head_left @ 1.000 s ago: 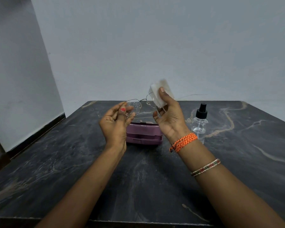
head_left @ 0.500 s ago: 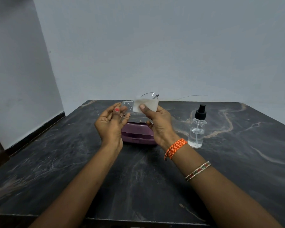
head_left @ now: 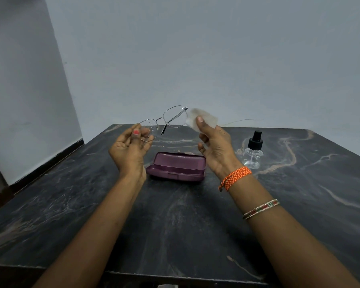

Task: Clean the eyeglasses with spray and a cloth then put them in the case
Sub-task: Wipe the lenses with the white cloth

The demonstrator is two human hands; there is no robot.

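Two hands aloft: left hand [head_left: 131, 151] fingers pinch eyeglasses [head_left: 164, 121], right hand [head_left: 214, 146] cloth [head_left: 204, 119] (open case [head_left: 177, 166] below).

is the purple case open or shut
Open: the purple case lies on the table with its lid raised behind the empty tray.

Open case [head_left: 176, 167] on table [head_left: 175, 225], spray bottle [head_left: 253, 150] just right.

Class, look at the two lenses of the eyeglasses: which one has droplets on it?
The lens pinched by the left hand is speckled with droplets; the lens nearer the cloth looks clear.
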